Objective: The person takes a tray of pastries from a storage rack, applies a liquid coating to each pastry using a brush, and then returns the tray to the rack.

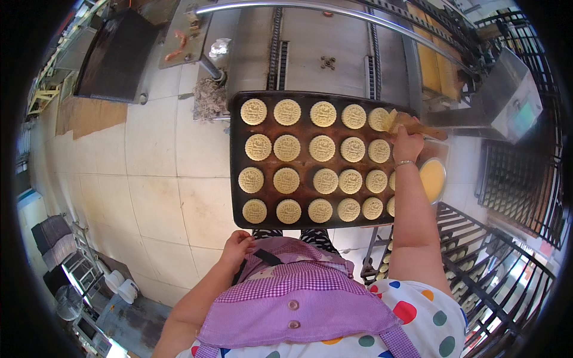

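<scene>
A dark baking tray [236, 156] lies in front of me, filled with rows of round pale stamped cookies [286, 147]. My right hand [407, 143] reaches over the tray's right side, shut on a wooden-handled brush [412, 123] whose bristles touch the far right cookie [378, 119] in the top row. My left hand [237, 246] is curled against my purple checked apron [298, 286], just below the tray's near edge, and I cannot see anything in it.
A bowl of yellow liquid [433, 179] sits right of the tray, partly behind my forearm. A metal conveyor machine [325, 53] stands beyond the tray. A black wire rack [477, 256] stands at my right, with more cookies on its shelves. Tiled floor [155, 179] spreads to the left.
</scene>
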The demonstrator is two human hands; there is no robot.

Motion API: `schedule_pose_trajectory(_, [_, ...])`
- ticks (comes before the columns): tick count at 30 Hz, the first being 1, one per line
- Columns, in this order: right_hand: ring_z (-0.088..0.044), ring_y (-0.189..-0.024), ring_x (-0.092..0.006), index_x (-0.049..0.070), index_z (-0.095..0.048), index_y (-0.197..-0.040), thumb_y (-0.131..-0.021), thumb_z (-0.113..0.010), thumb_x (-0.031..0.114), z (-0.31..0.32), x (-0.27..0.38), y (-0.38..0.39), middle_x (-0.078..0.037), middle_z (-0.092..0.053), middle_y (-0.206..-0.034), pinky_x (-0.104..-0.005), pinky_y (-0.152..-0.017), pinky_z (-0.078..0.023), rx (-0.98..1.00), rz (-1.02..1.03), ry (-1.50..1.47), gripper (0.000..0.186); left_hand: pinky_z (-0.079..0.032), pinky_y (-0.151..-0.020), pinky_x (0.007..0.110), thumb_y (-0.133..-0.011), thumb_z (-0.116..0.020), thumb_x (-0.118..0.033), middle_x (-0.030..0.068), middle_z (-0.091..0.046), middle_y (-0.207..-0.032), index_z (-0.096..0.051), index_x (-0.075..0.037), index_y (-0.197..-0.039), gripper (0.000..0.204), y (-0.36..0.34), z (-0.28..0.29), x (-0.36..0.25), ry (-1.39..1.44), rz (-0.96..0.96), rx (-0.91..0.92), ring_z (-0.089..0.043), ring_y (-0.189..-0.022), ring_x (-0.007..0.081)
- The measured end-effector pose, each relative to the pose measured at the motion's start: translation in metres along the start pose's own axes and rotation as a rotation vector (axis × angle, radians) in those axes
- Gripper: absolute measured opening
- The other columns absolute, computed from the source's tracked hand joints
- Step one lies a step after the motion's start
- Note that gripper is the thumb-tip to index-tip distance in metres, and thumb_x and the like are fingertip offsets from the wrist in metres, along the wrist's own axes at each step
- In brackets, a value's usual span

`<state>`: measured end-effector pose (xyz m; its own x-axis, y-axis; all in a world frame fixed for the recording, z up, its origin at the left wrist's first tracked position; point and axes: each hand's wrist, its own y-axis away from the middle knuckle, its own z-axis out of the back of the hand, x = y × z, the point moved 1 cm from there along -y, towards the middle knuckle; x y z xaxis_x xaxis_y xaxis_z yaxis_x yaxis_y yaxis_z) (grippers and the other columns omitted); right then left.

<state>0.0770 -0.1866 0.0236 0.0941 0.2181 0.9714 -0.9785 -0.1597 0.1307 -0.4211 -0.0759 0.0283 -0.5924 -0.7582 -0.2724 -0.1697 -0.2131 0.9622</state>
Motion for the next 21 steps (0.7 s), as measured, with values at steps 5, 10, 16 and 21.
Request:
schedule_pose_trajectory(5, [-0.059,-0.089,-0.0151,0.005,-0.051,-0.117,-0.080,-0.057,0.005,-0.116,-0.003,0.076,-0.007,-0.060,-0.104,-0.0275,-0.056,-0.056,0.309,0.028,0.039,0.037,-0.047,-0.067,0.026,-0.086,-0.055,-0.010,0.0071,-0.059,-0.088,-0.049,-0.005,-0.099,0.015,-0.009,0.015,0.009,0.008,0.005,0.004,-0.059,-0.078,0.0156])
schedule_pose_trajectory(10, [-0.061,-0.086,-0.0160,0.004,-0.045,-0.123,-0.079,-0.056,0.003,-0.191,0.016,0.121,-0.010,-0.061,-0.100,-0.0275,-0.061,-0.052,0.359,-0.277,-0.125,0.045,-0.047,-0.066,0.026,-0.087,-0.054,-0.010,0.0075,-0.059,-0.089,-0.049,-0.004,-0.100,0.016,-0.010,0.023,0.010,-0.009,-0.046,0.020,-0.059,-0.077,0.0155])
schedule_pose_trajectory(16, [-0.063,-0.086,-0.0213,0.000,-0.059,-0.104,-0.076,-0.060,0.017,-0.086,-0.001,0.048,-0.013,-0.065,-0.092,-0.0322,-0.076,-0.049,0.019,0.028,0.248,0.033,-0.047,-0.066,0.025,-0.087,-0.054,-0.008,0.0079,-0.059,-0.091,-0.048,-0.003,-0.100,0.016,-0.009,0.041,0.016,0.023,-0.003,-0.015,-0.059,-0.077,0.0154])
schedule_pose_trajectory(21, [-0.065,-0.084,-0.0315,-0.004,-0.061,-0.098,-0.073,-0.063,0.022,-0.001,-0.034,0.006,-0.020,-0.066,-0.090,-0.0395,-0.069,-0.051,-0.211,0.066,0.553,0.036,-0.047,-0.066,0.025,-0.086,-0.054,-0.008,0.0079,-0.059,-0.091,-0.049,-0.003,-0.100,0.016,-0.003,0.049,0.014,0.013,0.002,-0.015,-0.058,-0.078,0.0149])
